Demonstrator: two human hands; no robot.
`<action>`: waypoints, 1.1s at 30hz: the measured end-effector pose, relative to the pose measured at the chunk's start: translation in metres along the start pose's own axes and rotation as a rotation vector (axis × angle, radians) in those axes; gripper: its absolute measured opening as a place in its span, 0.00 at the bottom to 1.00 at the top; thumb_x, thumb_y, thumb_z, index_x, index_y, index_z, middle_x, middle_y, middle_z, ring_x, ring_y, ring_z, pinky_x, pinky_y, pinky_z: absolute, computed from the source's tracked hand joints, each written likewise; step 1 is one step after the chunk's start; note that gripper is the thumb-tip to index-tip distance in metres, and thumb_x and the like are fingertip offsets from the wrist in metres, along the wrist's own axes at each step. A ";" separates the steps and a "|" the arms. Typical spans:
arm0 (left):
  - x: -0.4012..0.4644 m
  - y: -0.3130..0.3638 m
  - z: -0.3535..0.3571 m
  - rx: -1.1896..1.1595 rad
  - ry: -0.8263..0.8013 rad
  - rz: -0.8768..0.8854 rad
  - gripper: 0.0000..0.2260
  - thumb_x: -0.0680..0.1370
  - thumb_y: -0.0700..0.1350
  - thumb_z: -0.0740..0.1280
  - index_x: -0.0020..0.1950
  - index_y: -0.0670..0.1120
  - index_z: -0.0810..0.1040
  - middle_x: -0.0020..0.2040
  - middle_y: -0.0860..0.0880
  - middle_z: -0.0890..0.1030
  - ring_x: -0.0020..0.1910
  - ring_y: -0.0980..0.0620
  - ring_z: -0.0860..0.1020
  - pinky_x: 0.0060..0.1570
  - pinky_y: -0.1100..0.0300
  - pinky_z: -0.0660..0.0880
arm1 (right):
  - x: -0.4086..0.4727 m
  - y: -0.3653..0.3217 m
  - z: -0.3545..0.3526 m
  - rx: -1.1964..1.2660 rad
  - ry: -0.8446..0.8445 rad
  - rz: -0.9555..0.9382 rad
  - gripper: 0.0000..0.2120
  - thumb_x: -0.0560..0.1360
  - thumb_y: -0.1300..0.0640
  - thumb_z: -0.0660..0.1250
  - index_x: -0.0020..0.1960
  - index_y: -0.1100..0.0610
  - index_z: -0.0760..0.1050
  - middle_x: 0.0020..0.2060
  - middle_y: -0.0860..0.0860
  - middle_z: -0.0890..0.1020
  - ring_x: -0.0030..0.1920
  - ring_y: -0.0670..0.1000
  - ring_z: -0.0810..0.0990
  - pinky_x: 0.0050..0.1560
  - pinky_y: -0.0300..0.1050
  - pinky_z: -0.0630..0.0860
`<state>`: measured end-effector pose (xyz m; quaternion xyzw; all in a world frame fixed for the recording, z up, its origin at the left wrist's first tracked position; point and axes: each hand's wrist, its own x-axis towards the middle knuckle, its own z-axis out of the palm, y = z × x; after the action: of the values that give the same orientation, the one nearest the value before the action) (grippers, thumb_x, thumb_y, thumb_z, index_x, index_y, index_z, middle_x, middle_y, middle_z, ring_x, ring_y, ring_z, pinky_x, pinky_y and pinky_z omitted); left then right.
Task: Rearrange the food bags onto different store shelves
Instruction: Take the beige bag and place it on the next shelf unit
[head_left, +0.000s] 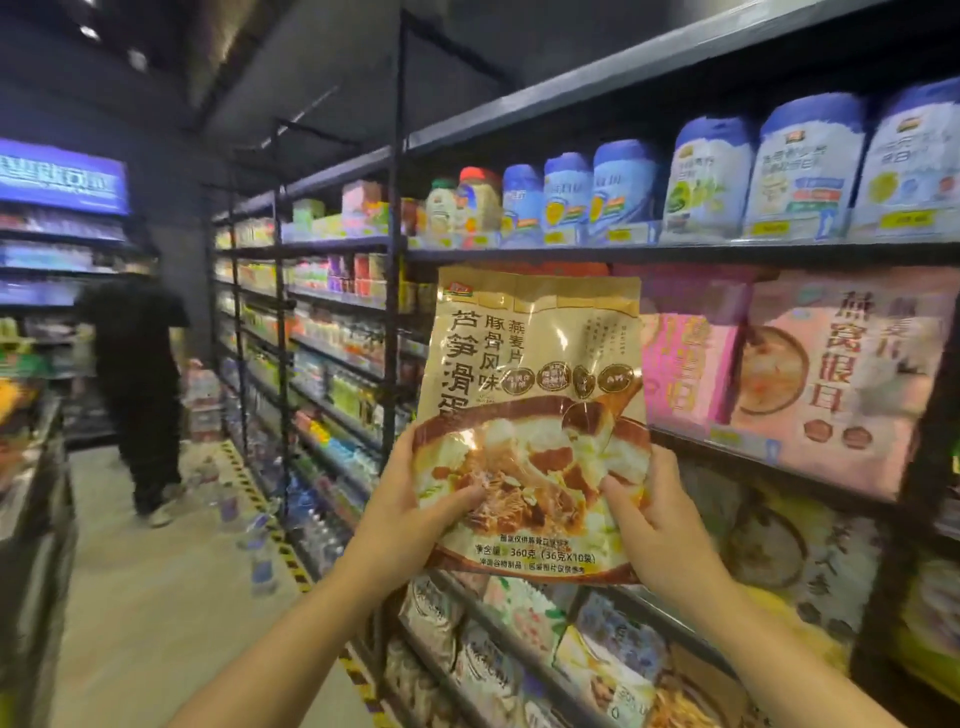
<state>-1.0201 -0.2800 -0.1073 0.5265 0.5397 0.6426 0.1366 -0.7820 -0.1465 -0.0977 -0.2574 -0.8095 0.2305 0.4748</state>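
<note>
Food bag (535, 415), 1 beige oatmeal pouch, held upright at frame center before shelving (675, 254). Left hand (410, 509) & right hand (660, 525) each pinch a lower corner, thumbs on front. Top shelf: approx. 7 blue-lidded tubs (805, 166); pink bags (831, 384) right. Person in black (140, 395) at left of aisle.

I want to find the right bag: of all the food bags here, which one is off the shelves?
The beige bag with brown print, gripped at its lower edge by both hands, left and right. All others rest on shelves.
</note>
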 end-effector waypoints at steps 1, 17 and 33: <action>0.002 -0.006 -0.017 0.022 0.022 0.003 0.36 0.67 0.63 0.79 0.70 0.71 0.64 0.63 0.64 0.80 0.62 0.59 0.80 0.63 0.44 0.77 | 0.006 -0.005 0.017 0.011 -0.004 0.000 0.13 0.81 0.44 0.61 0.64 0.37 0.63 0.49 0.48 0.82 0.44 0.46 0.81 0.41 0.49 0.79; 0.096 -0.119 -0.292 0.091 0.078 -0.007 0.40 0.65 0.67 0.78 0.72 0.65 0.65 0.62 0.66 0.79 0.61 0.61 0.80 0.62 0.46 0.78 | 0.117 -0.078 0.302 0.021 -0.091 0.012 0.22 0.82 0.42 0.60 0.72 0.47 0.60 0.41 0.51 0.82 0.34 0.45 0.79 0.35 0.47 0.75; 0.307 -0.260 -0.388 0.056 0.082 0.048 0.36 0.68 0.62 0.79 0.69 0.73 0.64 0.62 0.66 0.79 0.61 0.61 0.80 0.61 0.50 0.78 | 0.308 -0.018 0.464 0.055 -0.082 -0.046 0.18 0.82 0.42 0.60 0.68 0.40 0.58 0.49 0.32 0.77 0.43 0.35 0.79 0.42 0.30 0.72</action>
<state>-1.5675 -0.1661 -0.1097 0.5160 0.5498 0.6514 0.0843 -1.3257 -0.0238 -0.0920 -0.2159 -0.8272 0.2522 0.4534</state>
